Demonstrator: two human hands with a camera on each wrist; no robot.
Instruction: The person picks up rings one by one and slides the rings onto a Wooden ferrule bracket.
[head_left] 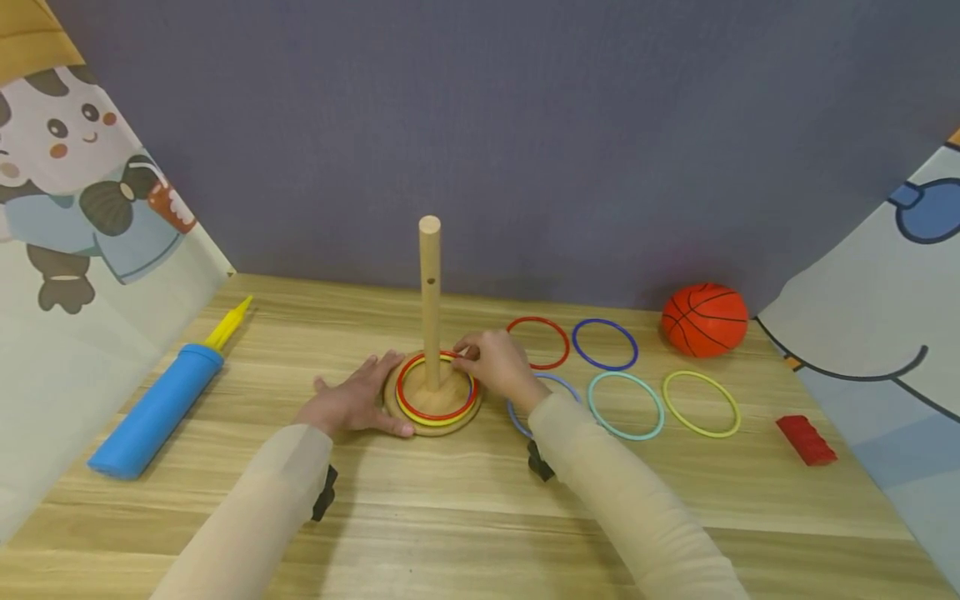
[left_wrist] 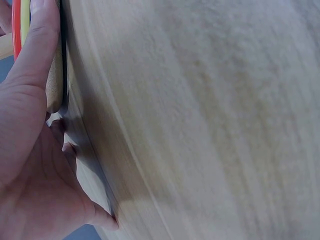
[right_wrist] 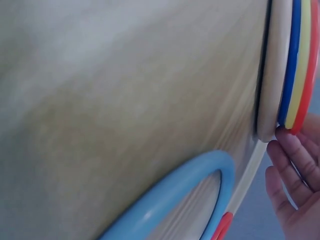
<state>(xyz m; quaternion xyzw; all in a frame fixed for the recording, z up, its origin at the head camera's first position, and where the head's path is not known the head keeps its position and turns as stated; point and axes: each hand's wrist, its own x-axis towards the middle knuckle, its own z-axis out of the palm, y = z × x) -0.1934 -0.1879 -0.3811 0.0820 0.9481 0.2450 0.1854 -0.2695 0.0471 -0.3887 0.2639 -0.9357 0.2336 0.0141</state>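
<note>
A blue pump (head_left: 153,408) is lying at the left of the table (head_left: 465,517). The left hand (head_left: 352,402) is resting flat, fingers (left_wrist: 37,45) straight, steadying the round wooden base (head_left: 433,412) of the peg (head_left: 430,300). Red, yellow and blue rings are sitting stacked on that base, the red ring (head_left: 435,388) on top. The right hand (head_left: 498,365) is pinching that top ring's far right edge, fingers (right_wrist: 295,160) curled. Loose rings (head_left: 625,405) are lying further right, beside an orange ball (head_left: 704,319) and a red block (head_left: 806,439).

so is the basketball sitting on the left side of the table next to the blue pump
No, the basketball sits at the far right of the table, while the blue pump lies at the left.
</note>
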